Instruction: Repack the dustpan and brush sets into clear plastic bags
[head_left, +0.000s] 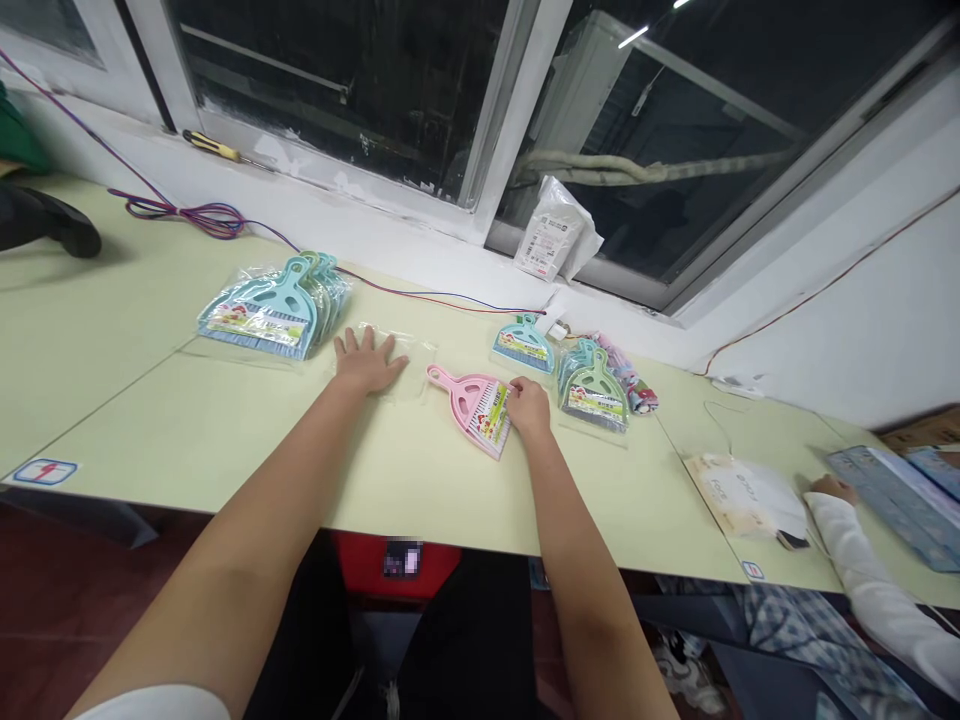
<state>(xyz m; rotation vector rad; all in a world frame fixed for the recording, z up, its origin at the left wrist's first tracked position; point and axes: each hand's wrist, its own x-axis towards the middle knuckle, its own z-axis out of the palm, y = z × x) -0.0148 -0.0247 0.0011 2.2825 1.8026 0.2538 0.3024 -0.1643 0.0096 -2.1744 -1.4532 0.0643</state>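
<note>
A pink dustpan and brush set (465, 396) with a printed label lies on the table, its handle pointing left. My right hand (529, 406) grips its right edge with fingers closed. My left hand (366, 362) lies flat with spread fingers on a clear plastic bag (409, 360), to the left of the pink set. Beyond it stands a row of bagged blue and green dustpan sets (262, 308). Right of my right hand are a bagged blue set (525, 342) and a small group with a green dustpan set (597, 392) in front.
A white packet (555, 235) leans on the window sill, and a screwdriver (214, 147) lies farther left. Coiled wires (202, 218) run along the table's back. At right, another person's white sleeve (862, 560) rests near a printed package (742, 495) and blue boxes (892, 500).
</note>
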